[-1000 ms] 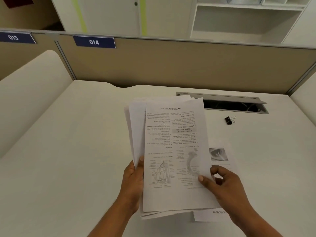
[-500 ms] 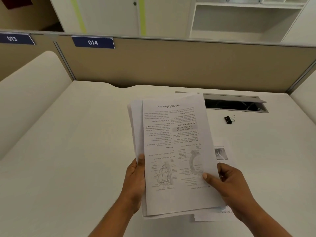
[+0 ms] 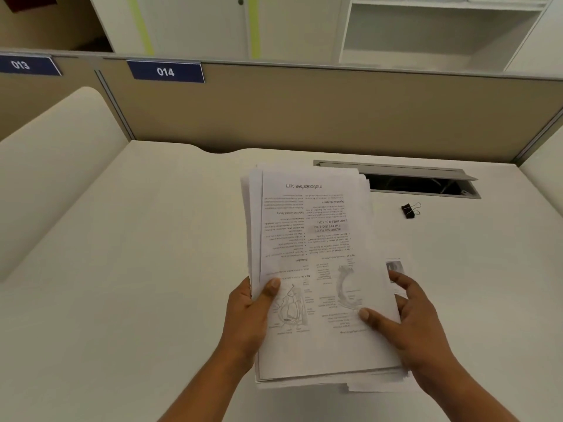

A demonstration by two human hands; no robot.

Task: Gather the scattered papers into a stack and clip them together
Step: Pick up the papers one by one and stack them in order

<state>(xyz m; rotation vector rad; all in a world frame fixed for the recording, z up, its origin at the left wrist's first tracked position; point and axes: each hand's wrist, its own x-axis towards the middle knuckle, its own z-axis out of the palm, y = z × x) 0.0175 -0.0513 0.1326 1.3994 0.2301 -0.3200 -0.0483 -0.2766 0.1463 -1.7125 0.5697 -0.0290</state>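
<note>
Paper stack point(image 3: 316, 239), edges uneven, clamped in left grip point(image 3: 246, 318) and right grip point(image 3: 417, 324).

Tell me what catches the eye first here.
A stack of printed papers, its edges uneven, is held over the white desk mid-frame by the left hand and right hand. A black binder clip lies alone on the desk to its right, near the open cable tray.

White papers point(image 3: 313, 239) with grey print; black binder clip point(image 3: 408, 211); cream desk point(image 3: 152, 269).
</note>
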